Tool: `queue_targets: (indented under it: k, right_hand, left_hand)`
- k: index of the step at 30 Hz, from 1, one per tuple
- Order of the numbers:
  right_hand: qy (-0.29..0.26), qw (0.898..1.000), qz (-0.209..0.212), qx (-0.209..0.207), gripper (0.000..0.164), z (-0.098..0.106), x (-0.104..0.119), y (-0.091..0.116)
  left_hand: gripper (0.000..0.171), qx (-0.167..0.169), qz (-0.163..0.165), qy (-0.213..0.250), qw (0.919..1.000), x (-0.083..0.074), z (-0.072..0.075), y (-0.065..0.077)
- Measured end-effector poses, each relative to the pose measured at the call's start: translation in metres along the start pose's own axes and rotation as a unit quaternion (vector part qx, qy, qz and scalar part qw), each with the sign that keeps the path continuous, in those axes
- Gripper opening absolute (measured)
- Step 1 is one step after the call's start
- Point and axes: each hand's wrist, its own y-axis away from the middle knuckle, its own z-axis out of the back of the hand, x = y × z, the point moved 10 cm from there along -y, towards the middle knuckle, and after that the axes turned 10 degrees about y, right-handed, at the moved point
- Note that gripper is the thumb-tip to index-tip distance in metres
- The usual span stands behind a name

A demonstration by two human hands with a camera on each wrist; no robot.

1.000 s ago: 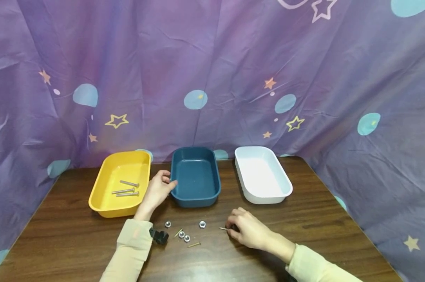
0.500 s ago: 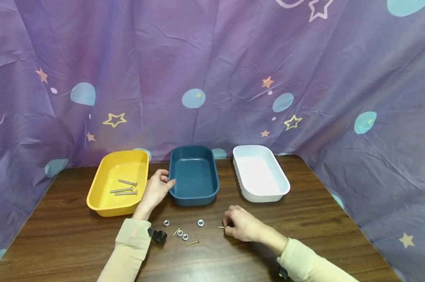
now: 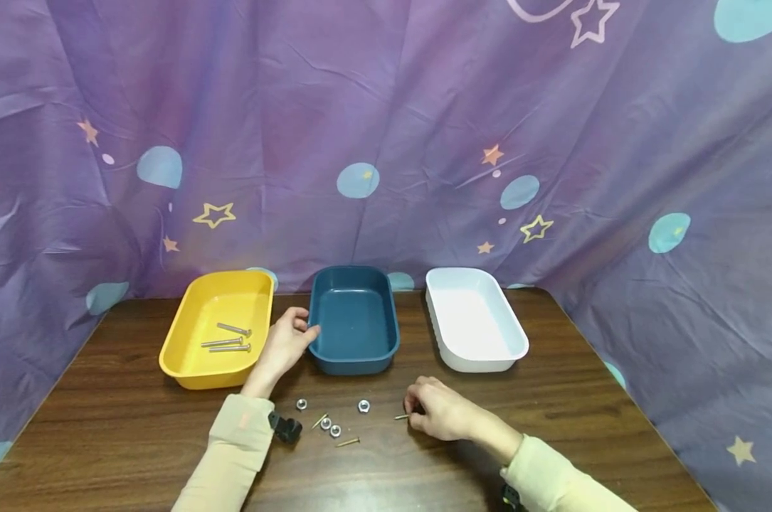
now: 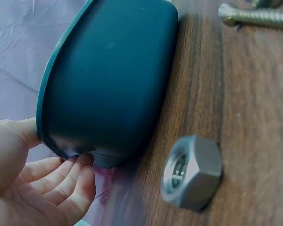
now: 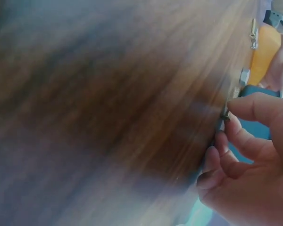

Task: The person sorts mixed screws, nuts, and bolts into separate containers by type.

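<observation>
My left hand [image 3: 286, 344] grips the left rim of the dark blue tray [image 3: 353, 368], thumb over the edge and fingers against the outer wall, as the left wrist view also shows. My right hand [image 3: 442, 409] pinches a small brass-coloured screw [image 3: 401, 417] between thumb and index finger, just above or on the table; which, I cannot tell. Between the hands lie two more screws [image 3: 348, 442] and several hex nuts [image 3: 363, 406]. One nut [image 4: 192, 173] looks large in the left wrist view.
To the left stands a yellow tray [image 3: 187, 381] with three long bolts [image 3: 230, 349] inside. A white tray [image 3: 482, 364] stands on the right. All rest on a brown wooden table [image 3: 590, 427], with a purple patterned cloth [image 3: 411, 128] hanging behind.
My right hand has shifted slightly left, with the screw at its fingertips. My left hand stays on the blue tray's rim. The head view sways slightly.
</observation>
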Motion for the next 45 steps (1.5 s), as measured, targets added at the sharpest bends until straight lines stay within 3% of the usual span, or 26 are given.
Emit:
queue_targets:
  k: [9, 17, 27, 40, 45]
  right_hand:
    - [-0.045, 0.999, 0.005, -0.015, 0.019, 0.006, -0.003, -0.004]
    - [-0.062, 0.993, 0.003, -0.096, 0.016, 0.040, -0.001, -0.023]
    - [-0.106, 0.973, -0.023, -0.202, 0.018, 0.073, -0.010, -0.059]
    - [-0.108, 0.955, -0.055, -0.270, 0.012, 0.064, -0.027, -0.118]
    - [-0.089, 0.961, -0.071, -0.251, 0.011, 0.053, -0.033, -0.138]
  left_hand:
    - [0.042, 0.002, 0.003, 0.001, 1.0000, -0.002, 0.003, 0.001]
    - [0.042, 0.000, 0.005, 0.003, 1.0000, -0.003, 0.006, 0.000]
    - [0.041, 0.003, -0.001, 0.000, 1.0000, -0.007, 0.000, -0.004]
    - [0.040, -0.005, 0.001, 0.003, 1.0000, 0.000, 0.000, -0.003]
    - [0.039, -0.006, 0.008, 0.003, 1.0000, 0.003, 0.000, -0.002]
